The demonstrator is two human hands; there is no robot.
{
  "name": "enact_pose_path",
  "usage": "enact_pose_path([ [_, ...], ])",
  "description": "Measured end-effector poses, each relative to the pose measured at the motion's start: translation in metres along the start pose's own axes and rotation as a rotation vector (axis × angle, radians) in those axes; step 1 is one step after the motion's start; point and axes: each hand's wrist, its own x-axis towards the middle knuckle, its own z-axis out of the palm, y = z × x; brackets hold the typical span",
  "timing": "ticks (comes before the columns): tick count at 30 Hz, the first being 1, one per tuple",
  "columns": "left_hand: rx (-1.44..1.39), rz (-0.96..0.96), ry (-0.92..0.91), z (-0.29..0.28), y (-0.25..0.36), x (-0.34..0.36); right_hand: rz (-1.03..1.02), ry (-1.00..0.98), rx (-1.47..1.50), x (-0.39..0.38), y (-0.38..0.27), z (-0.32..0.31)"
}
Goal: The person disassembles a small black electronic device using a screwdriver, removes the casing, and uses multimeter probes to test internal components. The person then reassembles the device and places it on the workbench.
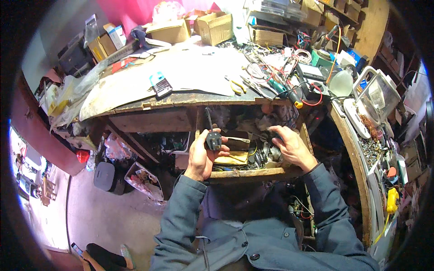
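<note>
My left hand (199, 158) is closed around a black power plug (214, 141), palm turned up. The plug's pins face me, and a short black cord stub rises from its far end. My right hand (294, 147) hovers over the right side of an open wooden drawer (257, 174), fingers bent together around a spot I cannot see clearly. Inside the drawer lie a yellow packet (231, 158), coiled cables (260, 156) and jumbled small parts. The drawer sits beneath the front edge of the workbench, close in front of me.
The cluttered workbench (194, 81) holds a small dark box (161, 86), yellow-handled pliers (237, 87), tools, wires and cardboard boxes (214, 28). A side bench edge (350, 156) runs along my right. On the left floor stand a black bin (105, 176) and an open carton (143, 181). Another person's legs (106, 256) show at lower left.
</note>
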Motion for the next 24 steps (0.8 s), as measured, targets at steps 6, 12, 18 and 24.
enact_pose_path([
  [6,0.055,-0.039,-0.047,0.002,-0.001,0.001,0.03,0.055,0.359,0.025,-0.063,-0.001],
  [12,0.088,-0.007,-0.106,0.0,-0.003,0.001,-0.131,0.191,0.386,0.038,-0.094,0.023],
  [18,0.072,-0.006,-0.116,0.004,-0.002,-0.001,-0.102,0.302,0.445,0.04,-0.084,0.046],
  [24,0.015,0.039,-0.156,0.001,-0.003,-0.003,0.088,0.21,0.695,0.03,-0.091,0.051],
])
